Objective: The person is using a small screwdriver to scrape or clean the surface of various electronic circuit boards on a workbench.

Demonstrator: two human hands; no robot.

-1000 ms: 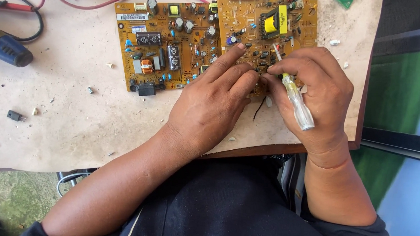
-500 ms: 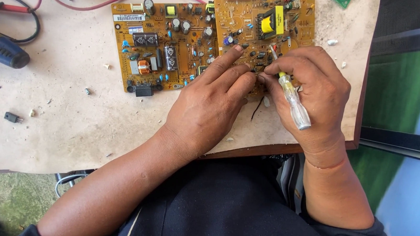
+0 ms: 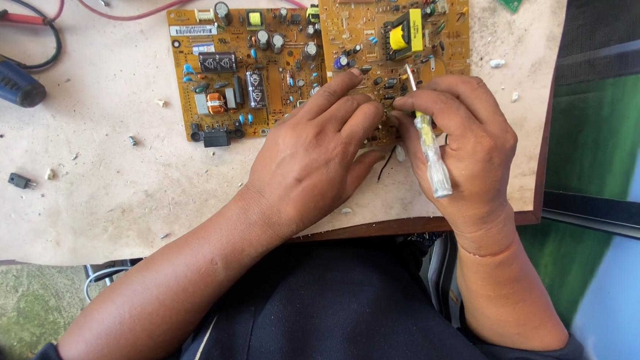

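Note:
Two yellow-brown circuit boards lie side by side on a pale worktable (image 3: 115,191). My left hand (image 3: 314,158) rests palm down on the lower part of the right board (image 3: 393,38), fingertips among its small parts. My right hand (image 3: 460,143) holds a clear-handled screwdriver (image 3: 428,134), its metal tip pointing up onto the same board near a yellow transformer (image 3: 404,32). A thin black wire (image 3: 385,165) hangs off the board's lower edge between my hands. The left board (image 3: 238,73) carries capacitors and coils and is untouched.
A blue-handled tool (image 3: 8,80) lies at the table's left edge with black and red cables (image 3: 161,7) running along the back. A small black component (image 3: 19,180) and scattered crumbs lie on the table. A flat screen panel (image 3: 614,144) lies to the right of the table.
The view has shifted slightly. My right hand has tilted the screwdriver a little, and both hands stay on the right board.

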